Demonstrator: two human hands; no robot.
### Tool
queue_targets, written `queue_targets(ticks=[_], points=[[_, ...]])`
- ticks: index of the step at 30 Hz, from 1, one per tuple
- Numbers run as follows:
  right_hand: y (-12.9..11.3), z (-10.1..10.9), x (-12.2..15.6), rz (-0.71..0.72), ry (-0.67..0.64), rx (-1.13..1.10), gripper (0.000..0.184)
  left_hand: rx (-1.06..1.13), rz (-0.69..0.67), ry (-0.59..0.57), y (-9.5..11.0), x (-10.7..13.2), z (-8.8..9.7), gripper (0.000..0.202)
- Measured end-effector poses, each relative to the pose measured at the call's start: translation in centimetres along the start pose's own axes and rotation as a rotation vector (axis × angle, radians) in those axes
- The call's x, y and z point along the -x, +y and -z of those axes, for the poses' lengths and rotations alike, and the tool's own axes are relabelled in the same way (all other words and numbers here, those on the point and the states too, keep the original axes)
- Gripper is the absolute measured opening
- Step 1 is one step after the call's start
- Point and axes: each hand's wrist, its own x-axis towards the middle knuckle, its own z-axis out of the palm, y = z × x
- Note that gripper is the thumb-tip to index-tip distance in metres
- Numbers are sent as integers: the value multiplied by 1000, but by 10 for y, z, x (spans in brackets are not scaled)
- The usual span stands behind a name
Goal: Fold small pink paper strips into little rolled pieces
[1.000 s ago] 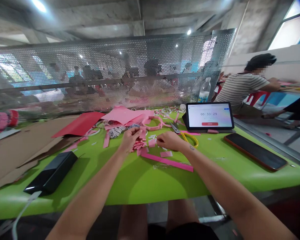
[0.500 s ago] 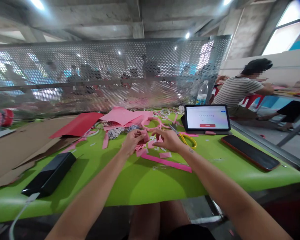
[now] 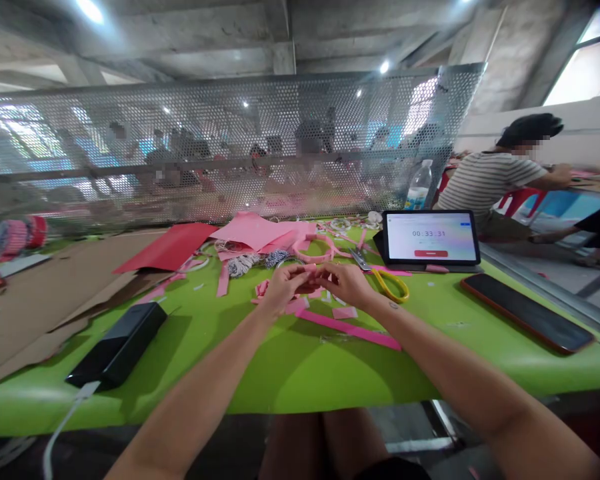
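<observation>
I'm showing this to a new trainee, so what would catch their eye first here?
The green table stands out first, with the left hand and right hand meeting near its middle above small pink pieces. Beyond them lie large pink sheets, and to their right a tablet shows a bright timer.

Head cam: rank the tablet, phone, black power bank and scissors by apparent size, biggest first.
1. Tablet and phone: too close to rank. The phone looks longer but narrower, and lies nearer the camera.
2. Black power bank
3. Scissors
</observation>
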Motion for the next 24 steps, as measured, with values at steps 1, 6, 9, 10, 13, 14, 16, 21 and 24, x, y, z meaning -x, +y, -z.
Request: queue_targets(ticks=[1, 6, 9, 10, 13, 14, 16, 21, 24], points=[[-1, 0, 0, -7, 7, -12, 13, 9, 7, -17, 2, 1, -1, 29], [-2, 1, 0, -14, 28, -52, 11, 44, 21, -49, 6, 4, -5, 28], [-1, 1, 0, 4, 41, -64, 15, 55, 24, -49, 4, 3, -4, 27], [-1, 2, 0, 13, 35, -63, 16, 55, 27, -50, 3, 2, -3, 26], [2, 5, 2, 53, -2, -38, 20, 62, 47, -41, 0, 1, -1, 23], [4, 6, 2, 69, -12, -18, 21, 64, 56, -37, 0, 1, 0, 23], [6, 8, 3, 101, -20, 25, 23, 72, 69, -26, 0, 1, 1, 22], [7, 8, 5, 110, 4, 34, 21, 62, 76, 2, 1, 2, 0, 18], [5, 4, 6, 76, 6, -30, 22, 3, 58, -8, -1, 4, -2, 17]])
